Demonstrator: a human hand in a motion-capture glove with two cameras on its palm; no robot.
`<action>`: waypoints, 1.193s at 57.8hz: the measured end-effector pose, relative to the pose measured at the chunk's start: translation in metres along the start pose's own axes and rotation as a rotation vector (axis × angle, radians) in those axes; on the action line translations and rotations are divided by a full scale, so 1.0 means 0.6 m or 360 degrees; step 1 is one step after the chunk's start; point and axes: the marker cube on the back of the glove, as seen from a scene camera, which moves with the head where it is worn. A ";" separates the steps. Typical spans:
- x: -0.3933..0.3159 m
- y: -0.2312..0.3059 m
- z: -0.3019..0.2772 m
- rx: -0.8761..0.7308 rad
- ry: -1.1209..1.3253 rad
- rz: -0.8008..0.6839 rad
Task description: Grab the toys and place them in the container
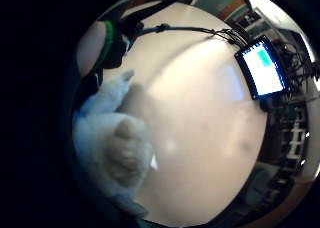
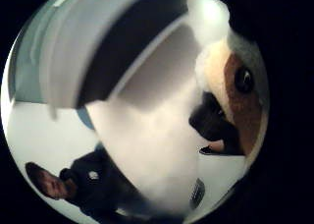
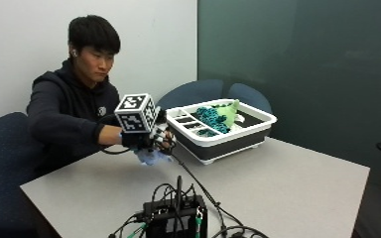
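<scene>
Grip [image 3: 152, 140]: clamped on plush toy [image 3: 152, 155], mostly hidden under glove.
Toy: fuzzy white, brown face patch.
Container [image 3: 256, 118]: white-rimmed, at 2 o'clock.
Table [image 3: 296, 183]: smooth grey.

A pale grey rectangular table [image 3: 289, 183] stands before a white wall [image 3: 151, 44] that meets a dark teal wall panel [image 3: 296, 59]. Behind the table stand two blue upholstered chairs [image 3: 207, 94]; another blue upholstered chair [image 3: 2, 163] stands at its near corner.
</scene>
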 end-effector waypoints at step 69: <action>-0.459 -0.237 -0.102 0.0043 -0.0273 -0.0090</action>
